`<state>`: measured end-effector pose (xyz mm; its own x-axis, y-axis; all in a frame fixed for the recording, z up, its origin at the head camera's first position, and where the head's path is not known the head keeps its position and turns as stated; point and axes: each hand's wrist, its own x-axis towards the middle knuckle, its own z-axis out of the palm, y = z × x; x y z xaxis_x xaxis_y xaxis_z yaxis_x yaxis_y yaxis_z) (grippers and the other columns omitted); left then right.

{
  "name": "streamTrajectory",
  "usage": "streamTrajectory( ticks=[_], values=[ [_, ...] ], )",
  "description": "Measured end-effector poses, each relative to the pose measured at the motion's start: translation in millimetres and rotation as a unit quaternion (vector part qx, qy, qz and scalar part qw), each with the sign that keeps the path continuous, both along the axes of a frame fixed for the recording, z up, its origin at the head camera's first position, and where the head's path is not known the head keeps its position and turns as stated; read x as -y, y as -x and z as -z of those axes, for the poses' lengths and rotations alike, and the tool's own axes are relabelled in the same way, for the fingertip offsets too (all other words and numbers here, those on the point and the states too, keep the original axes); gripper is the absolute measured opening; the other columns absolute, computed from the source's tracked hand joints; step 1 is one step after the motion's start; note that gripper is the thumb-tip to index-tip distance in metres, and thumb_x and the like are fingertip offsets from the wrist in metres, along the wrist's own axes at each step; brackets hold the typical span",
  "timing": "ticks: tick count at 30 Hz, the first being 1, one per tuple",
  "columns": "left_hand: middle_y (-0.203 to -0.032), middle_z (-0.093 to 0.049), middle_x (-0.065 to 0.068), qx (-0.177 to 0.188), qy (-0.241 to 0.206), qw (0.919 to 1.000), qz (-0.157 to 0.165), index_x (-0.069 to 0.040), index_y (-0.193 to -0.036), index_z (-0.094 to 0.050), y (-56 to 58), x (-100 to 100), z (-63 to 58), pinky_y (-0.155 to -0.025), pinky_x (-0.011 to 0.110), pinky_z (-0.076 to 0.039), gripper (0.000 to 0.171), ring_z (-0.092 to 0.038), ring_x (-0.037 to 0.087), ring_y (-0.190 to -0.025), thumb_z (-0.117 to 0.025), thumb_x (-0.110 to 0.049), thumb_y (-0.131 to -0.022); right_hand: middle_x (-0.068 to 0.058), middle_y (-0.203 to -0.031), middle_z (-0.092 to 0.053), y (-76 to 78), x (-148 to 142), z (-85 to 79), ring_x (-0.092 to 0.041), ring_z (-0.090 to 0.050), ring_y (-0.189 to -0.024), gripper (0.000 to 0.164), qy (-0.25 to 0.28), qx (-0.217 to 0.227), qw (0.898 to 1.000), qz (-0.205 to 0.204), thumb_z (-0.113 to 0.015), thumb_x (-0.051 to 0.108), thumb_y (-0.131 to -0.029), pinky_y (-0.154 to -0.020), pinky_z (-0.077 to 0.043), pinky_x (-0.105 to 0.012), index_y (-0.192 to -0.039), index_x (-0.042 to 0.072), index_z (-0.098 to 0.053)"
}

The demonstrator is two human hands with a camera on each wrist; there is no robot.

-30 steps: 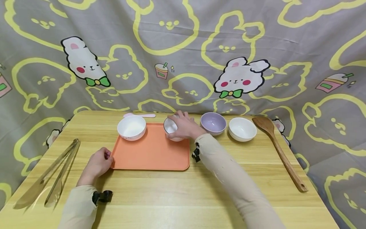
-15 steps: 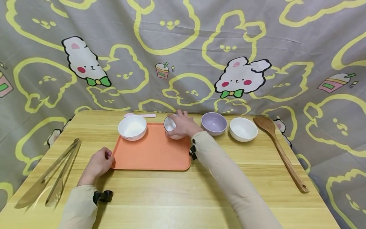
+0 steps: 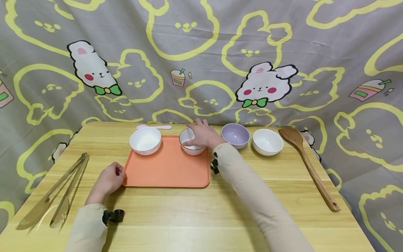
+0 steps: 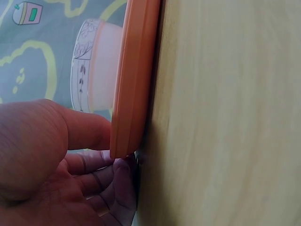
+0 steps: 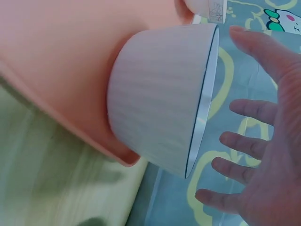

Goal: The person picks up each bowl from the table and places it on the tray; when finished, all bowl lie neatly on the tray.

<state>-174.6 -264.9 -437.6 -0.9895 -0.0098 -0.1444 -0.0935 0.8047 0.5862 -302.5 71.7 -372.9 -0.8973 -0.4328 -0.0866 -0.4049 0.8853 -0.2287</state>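
At the left edge of the orange tray (image 3: 167, 171), my left hand (image 3: 109, 180) pinches the rim. The left wrist view shows the thumb on the rim's upper side and the fingers curled under it. A white bowl with a dark rim (image 3: 192, 149) stands upright on the tray's back right part. My right hand (image 3: 206, 134) is over that bowl. In the right wrist view its fingers (image 5: 247, 110) are spread and apart from the rim. Another white bowl, with a floral band (image 3: 145, 141), sits at the tray's back left corner.
To the tray's right stand a purple bowl (image 3: 235, 136) and a white bowl (image 3: 267, 142). A wooden spatula (image 3: 310, 164) lies at the far right, tongs (image 3: 63, 192) at the far left. Behind the tray is a pink spoon (image 3: 162, 127). A patterned curtain (image 3: 201, 63) hangs behind the table.
My right hand has let go of the dark-rimmed bowl and lifted slightly off it. The bowl, tilted before, now sits level on the tray. My left hand has stayed in place.
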Motion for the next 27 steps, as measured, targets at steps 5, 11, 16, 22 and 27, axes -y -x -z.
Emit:
streamTrajectory(
  ticks=[5,11,16,22,27],
  values=[
    [-0.085,-0.052,0.014,-0.007,-0.002,1.0000,0.001,0.004,-0.098,-0.049,-0.4,-0.2,0.2,-0.062,0.036,-0.039,0.012,-0.051,0.030,-0.078,-0.053,-0.006,-0.093,-0.012,-0.146,-0.035,-3.8,-7.2,-0.3,-0.031,-0.032,-0.128,0.079,0.010,-0.001,1.000,-0.014,-0.065,0.062,-0.083,-0.099,-0.037,-0.053,-0.148,0.022,-0.045],
    [-0.083,-0.052,0.013,-0.021,-0.007,0.9997,0.005,0.004,-0.096,-0.049,-0.8,-0.4,0.6,-0.062,0.035,-0.039,0.011,-0.051,0.029,-0.076,-0.052,-0.006,-0.092,-0.010,-0.145,-0.038,-9.9,-21.1,-2.1,-0.030,-0.035,-0.127,0.076,0.023,-0.002,0.999,-0.025,-0.066,0.059,-0.084,-0.101,-0.037,-0.049,-0.147,0.020,-0.047],
    [-0.084,-0.053,0.013,-0.016,-0.009,0.9998,0.004,0.004,-0.097,-0.049,-0.6,-0.7,0.3,-0.062,0.035,-0.039,0.011,-0.051,0.029,-0.076,-0.052,-0.006,-0.093,-0.011,-0.144,-0.040,-13.5,-30.2,-3.1,-0.030,-0.037,-0.127,0.075,0.030,-0.004,0.999,-0.037,-0.066,0.056,-0.086,-0.103,-0.035,-0.047,-0.146,0.015,-0.048],
    [-0.085,-0.053,0.014,-0.011,-0.006,0.9999,0.004,0.004,-0.098,-0.049,-0.3,-0.3,-0.8,-0.063,0.036,-0.040,0.013,-0.051,0.029,-0.077,-0.052,-0.007,-0.093,-0.011,-0.144,-0.042,-19.2,-36.5,-2.4,-0.030,-0.038,-0.128,0.074,0.027,-0.011,0.998,-0.054,-0.066,0.055,-0.086,-0.106,-0.032,-0.044,-0.145,0.013,-0.049],
    [-0.086,-0.053,0.014,-0.011,-0.004,0.9999,0.006,0.005,-0.099,-0.049,-1.0,-0.8,-0.7,-0.064,0.036,-0.040,0.012,-0.051,0.029,-0.078,-0.052,-0.007,-0.094,-0.010,-0.147,-0.040,-24.6,-42.8,0.7,-0.030,-0.034,-0.135,0.073,0.037,-0.013,0.997,-0.064,-0.066,0.052,-0.088,-0.109,-0.029,-0.044,-0.145,0.012,-0.048]
  ],
)
